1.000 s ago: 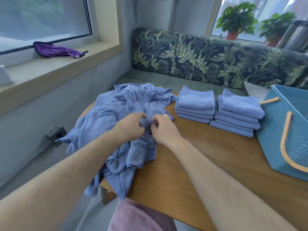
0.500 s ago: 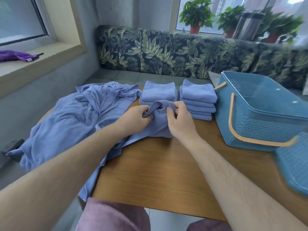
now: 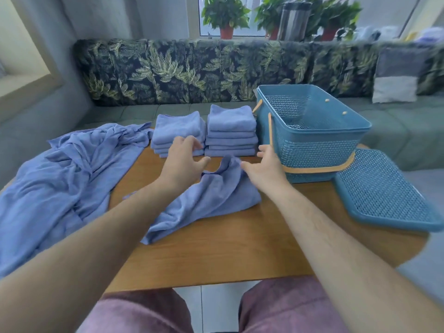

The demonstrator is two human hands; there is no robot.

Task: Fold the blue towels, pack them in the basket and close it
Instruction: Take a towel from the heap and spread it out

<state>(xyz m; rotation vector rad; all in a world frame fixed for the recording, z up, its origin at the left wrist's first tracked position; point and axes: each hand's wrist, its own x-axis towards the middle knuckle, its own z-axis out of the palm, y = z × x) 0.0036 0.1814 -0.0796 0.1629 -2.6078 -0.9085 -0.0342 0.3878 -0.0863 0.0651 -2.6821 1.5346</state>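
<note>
Loose blue towel [image 3: 216, 195] at table [image 3: 228, 248] centre; left hand [image 3: 183, 162] and right hand [image 3: 264, 168] over it, fingers splayed, holding nothing (contact possibly grazing, unclear). Open basket [image 3: 319, 150] 2 o'clock; folded stacks [image 3: 230, 131] 12.

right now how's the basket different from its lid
The basket is a deep open tub standing upright; the lid is a shallow panel lying flat beside it on the table. The basket has tan handles; the lid shows none. Both are teal perforated plastic.
</note>
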